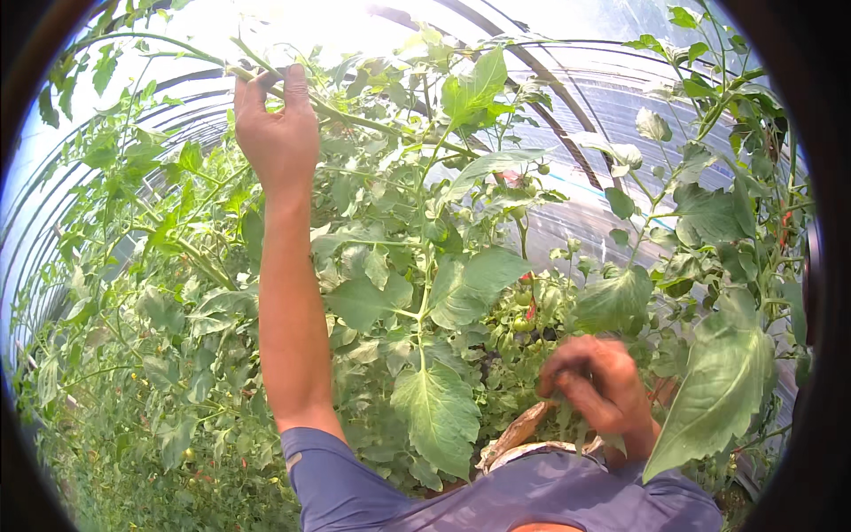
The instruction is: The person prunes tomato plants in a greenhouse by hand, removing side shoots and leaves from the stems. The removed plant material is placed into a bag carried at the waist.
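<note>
My left hand (276, 126) is raised at the upper left, its fingers closed around a green tomato stem (372, 125) that slants down to the right. Large tomato leaves (435, 412) hang from the plant in the middle. Low on the right, my right hand (595, 382) is bent in front of my chest, blurred, with its fingers curled. Bits of green leaf show just under its fingers; whether it grips them cannot be told. A brownish cloth bundle (518, 432) lies beside it at my waist.
Dense tomato plants (159, 312) fill the left side. Green tomatoes (523, 324) hang near red ties or clips in the middle right. A big leaf (718, 386) hangs close at the right. Curved greenhouse hoops (565, 93) and plastic sheeting arch overhead.
</note>
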`<state>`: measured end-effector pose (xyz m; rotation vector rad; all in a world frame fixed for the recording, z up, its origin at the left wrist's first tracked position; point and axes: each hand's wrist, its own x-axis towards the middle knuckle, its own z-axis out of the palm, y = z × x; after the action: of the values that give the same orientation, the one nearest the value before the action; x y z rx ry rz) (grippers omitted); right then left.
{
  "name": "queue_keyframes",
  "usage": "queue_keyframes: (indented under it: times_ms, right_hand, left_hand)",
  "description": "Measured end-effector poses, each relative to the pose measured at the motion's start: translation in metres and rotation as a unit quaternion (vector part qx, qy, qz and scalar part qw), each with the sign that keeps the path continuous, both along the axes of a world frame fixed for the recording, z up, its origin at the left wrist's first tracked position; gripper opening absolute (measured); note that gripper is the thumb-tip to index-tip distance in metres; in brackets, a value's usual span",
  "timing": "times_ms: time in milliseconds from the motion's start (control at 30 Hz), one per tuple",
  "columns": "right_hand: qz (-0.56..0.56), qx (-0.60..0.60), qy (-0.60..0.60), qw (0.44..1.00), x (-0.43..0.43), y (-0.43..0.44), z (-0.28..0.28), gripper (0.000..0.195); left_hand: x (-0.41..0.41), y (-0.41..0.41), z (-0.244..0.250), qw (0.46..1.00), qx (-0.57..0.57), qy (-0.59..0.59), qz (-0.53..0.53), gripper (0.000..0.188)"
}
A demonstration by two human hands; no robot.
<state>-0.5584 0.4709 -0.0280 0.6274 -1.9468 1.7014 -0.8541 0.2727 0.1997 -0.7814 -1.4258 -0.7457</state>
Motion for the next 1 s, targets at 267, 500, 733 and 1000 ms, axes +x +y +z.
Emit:
queue_keyframes:
  times_ms: [267, 500, 733, 1000]
  right_hand:
    - [-0.008, 0.346, -0.169, 0.923, -0.053, -0.016, -0.249, 0.027]
    - [0.026, 0.383, -0.261, 0.886, -0.046, -0.011, -0.309, 0.029]
    - [0.034, 0.427, -0.249, 0.868, -0.052, -0.007, -0.332, 0.028]
    - [0.172, 0.506, -0.321, 0.782, -0.044, 0.004, -0.318, 0.03]
  left_hand:
    - [-0.031, 0.025, 0.05, 0.995, -0.087, -0.029, -0.049, 0.041]
    - [-0.072, 0.038, 0.073, 0.979, -0.162, -0.064, -0.104, 0.034]
    - [-0.127, -0.014, 0.054, 0.975, -0.142, -0.102, 0.14, 0.058]
    - [-0.1, -0.075, 0.026, 0.971, -0.111, -0.097, 0.19, 0.065]
